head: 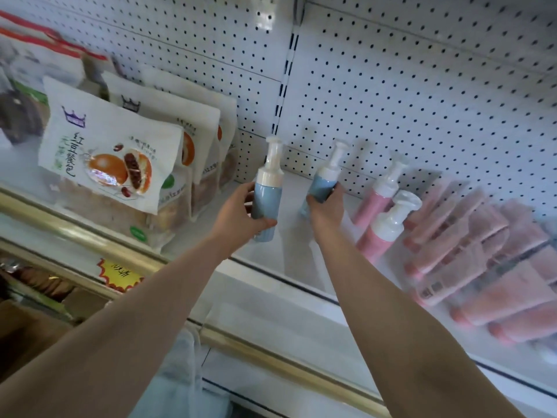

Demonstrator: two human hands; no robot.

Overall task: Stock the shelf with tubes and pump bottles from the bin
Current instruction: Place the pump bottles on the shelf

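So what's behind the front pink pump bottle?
A second pink pump bottle stands behind it, then white pegboard. The front pink pump bottle covers part of its body.

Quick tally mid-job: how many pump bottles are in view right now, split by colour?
Blue pump bottles: 2, one in the left hand, one in the right hand.
Pink pump bottles: 2, on the shelf.
Total: 4.

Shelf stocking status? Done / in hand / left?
Done: two pink pump bottles stand on the shelf, pink tubes lying to their right. In hand: the left hand grips a blue pump bottle, the right hand grips a second blue pump bottle, both left of the pink ones. Left: setting these two down; remaining stock isn't in view.
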